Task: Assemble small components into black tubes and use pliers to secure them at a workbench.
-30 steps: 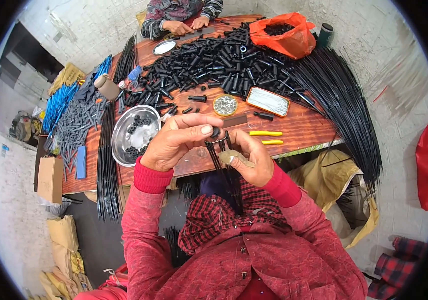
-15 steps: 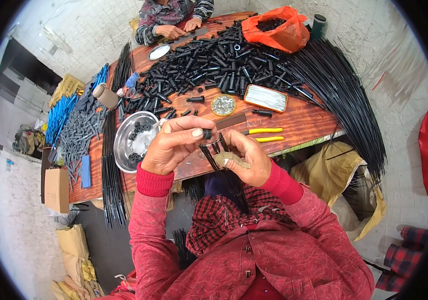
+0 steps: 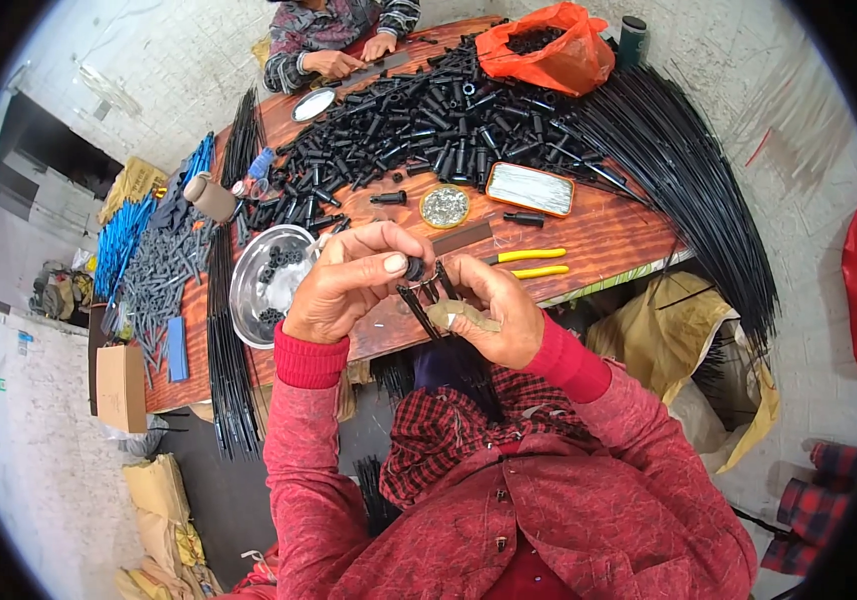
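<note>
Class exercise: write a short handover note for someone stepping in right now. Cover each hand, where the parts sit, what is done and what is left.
Left hand: fingers pinch a small black cap at the rod tips.
Right hand: grips a bundle of thin black rods, thumb wrapped in tape.
Parts: more caps in the steel bowl; black tubes heaped on the wooden table; yellow pliers close by.
Done: cap at the tips.
Left: whether it is seated cannot be told.

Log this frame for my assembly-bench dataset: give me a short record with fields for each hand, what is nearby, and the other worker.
left hand: pinches a small black cap at the fingertips
right hand: grips a bundle of thin black rods, thumb wrapped in tape
nearest below: steel bowl holding black caps
table: pile of black tubes, yellow-handled pliers, round tin, flat tray, orange bag
far end: another person's hands at work
</note>
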Demonstrator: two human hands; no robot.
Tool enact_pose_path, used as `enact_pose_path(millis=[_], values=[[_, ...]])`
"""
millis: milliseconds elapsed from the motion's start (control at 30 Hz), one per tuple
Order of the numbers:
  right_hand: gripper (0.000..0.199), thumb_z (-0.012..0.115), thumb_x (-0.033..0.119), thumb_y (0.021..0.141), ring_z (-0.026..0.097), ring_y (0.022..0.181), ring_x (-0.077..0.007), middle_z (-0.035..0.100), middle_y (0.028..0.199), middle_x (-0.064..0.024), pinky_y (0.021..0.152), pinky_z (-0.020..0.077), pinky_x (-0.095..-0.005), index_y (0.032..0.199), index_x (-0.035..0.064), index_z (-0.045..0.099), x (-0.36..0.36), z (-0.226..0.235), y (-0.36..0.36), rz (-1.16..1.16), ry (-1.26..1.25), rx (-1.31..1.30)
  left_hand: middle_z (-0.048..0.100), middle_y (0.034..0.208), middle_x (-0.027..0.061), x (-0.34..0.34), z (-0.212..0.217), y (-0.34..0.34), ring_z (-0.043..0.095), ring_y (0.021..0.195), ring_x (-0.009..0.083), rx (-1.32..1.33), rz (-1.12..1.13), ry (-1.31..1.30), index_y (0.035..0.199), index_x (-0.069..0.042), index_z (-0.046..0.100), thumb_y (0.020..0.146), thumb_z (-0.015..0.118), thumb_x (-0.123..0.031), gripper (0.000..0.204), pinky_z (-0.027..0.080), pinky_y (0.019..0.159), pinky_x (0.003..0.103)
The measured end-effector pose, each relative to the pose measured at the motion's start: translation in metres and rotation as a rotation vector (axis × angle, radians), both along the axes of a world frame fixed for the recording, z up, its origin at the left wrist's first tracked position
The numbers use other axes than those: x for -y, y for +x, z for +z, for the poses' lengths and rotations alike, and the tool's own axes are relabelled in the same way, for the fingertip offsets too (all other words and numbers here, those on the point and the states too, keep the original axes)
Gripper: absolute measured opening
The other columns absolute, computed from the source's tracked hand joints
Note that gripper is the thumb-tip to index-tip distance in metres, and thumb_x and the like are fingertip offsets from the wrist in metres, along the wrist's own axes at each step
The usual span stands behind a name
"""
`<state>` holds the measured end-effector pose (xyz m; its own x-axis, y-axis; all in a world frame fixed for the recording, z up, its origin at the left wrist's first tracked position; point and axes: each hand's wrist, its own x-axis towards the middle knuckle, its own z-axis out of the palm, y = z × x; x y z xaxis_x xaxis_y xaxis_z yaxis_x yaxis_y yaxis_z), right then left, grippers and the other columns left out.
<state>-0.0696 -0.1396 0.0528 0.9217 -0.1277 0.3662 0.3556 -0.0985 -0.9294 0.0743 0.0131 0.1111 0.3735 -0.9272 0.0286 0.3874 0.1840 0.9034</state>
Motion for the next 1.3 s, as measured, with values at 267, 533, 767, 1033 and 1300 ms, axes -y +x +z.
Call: enact_pose_path(millis=[267, 533, 767, 1033, 1300], values=[[0.022, 0.066, 0.004, 0.081, 0.046, 0.067, -0.0153, 0.048, 0.076, -0.0064, 0.062, 0.0387, -0.0323, 0.098, 0.0013, 0.052, -0.002, -0.008, 0.005, 0.033, 0.069, 0.034, 0.070, 0.097, 0.0071, -0.002, -0.001, 0.001, 0.066, 0.086, 0.0118, 0.020, 0.029, 0.111, 0.107, 0.004, 0.067, 0.085, 0.068, -0.007, 0.025, 0.052, 0.079, 0.025], [0.022, 0.064, 0.004, 0.087, 0.051, 0.081, -0.0104, 0.053, 0.086, -0.0033, 0.072, 0.0448, -0.0290, 0.105, -0.0004, 0.051, 0.004, -0.005, 0.007, 0.156, 0.200, -0.062, 0.070, 0.097, 0.0095, -0.002, -0.005, -0.001, 0.068, 0.086, 0.0147, -0.086, 0.047, 0.060, 0.105, 0.005, 0.067, 0.086, 0.067, -0.005, 0.021, 0.055, 0.079, 0.028], [0.024, 0.062, 0.006, 0.091, 0.052, 0.090, -0.0082, 0.054, 0.097, -0.0017, 0.081, 0.0458, -0.0271, 0.111, -0.0023, 0.051, 0.010, -0.002, 0.009, 0.265, 0.308, -0.111, 0.070, 0.097, 0.0099, -0.003, -0.009, -0.005, 0.068, 0.085, 0.0145, -0.041, 0.124, 0.048, 0.104, 0.005, 0.068, 0.086, 0.068, -0.003, 0.019, 0.056, 0.077, 0.026], [0.023, 0.062, 0.013, 0.092, 0.053, 0.088, -0.0064, 0.057, 0.095, 0.0000, 0.077, 0.0464, -0.0250, 0.110, -0.0008, 0.055, 0.023, 0.002, 0.013, 0.359, 0.371, -0.223, 0.070, 0.104, 0.0105, -0.003, -0.004, -0.021, 0.066, 0.088, 0.0129, 0.113, 0.288, 0.095, 0.109, 0.005, 0.068, 0.085, 0.070, -0.005, 0.026, 0.053, 0.081, 0.026], [0.031, 0.068, 0.031, 0.091, 0.051, 0.080, -0.0044, 0.054, 0.086, 0.0027, 0.069, 0.0448, -0.0226, 0.095, 0.0043, 0.053, 0.017, 0.002, 0.010, 0.272, 0.382, -0.173, 0.067, 0.113, 0.0167, -0.011, -0.009, -0.032, 0.066, 0.096, 0.0175, 0.199, 0.332, 0.095, 0.121, 0.007, 0.060, 0.076, 0.077, 0.000, 0.049, 0.052, 0.088, 0.029]])
